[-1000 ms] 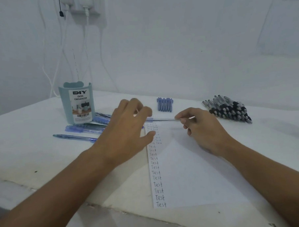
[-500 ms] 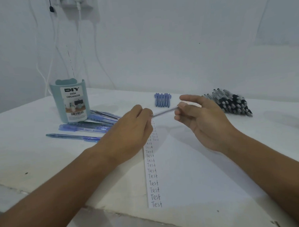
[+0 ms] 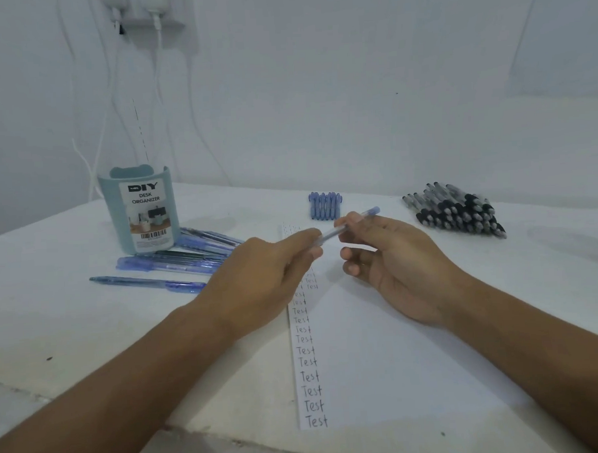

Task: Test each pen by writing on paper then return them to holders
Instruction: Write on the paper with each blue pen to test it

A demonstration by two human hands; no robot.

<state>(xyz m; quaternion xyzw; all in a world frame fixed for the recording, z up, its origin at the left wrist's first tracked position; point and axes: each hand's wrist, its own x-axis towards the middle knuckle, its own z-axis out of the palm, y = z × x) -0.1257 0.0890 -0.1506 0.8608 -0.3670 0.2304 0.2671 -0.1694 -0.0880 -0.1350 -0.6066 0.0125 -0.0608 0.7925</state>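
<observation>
Both hands raised just above a white sheet of paper [image 3: 381, 342] on a white table [image 3: 55, 322]. One blue pen [image 3: 349, 224] pinched at its near end between the left hand's [image 3: 259, 279] thumb and fingertips, and held near its far end by the thumb and index finger of the right hand [image 3: 395, 256], remaining fingers loosely curled. Pen tilted up and to the right between the two hands, clear of the sheet. Down the paper's left edge, a column of the handwritten word "Test". At left, upright, a teal desk organizer [image 3: 141, 209]; just beside it, a loose scatter of blue pens [image 3: 175, 259] flat on the table. Farther back, a small row of blue pen caps [image 3: 325, 206]. At right, well apart, a stacked pile of black pens [image 3: 456, 211].
</observation>
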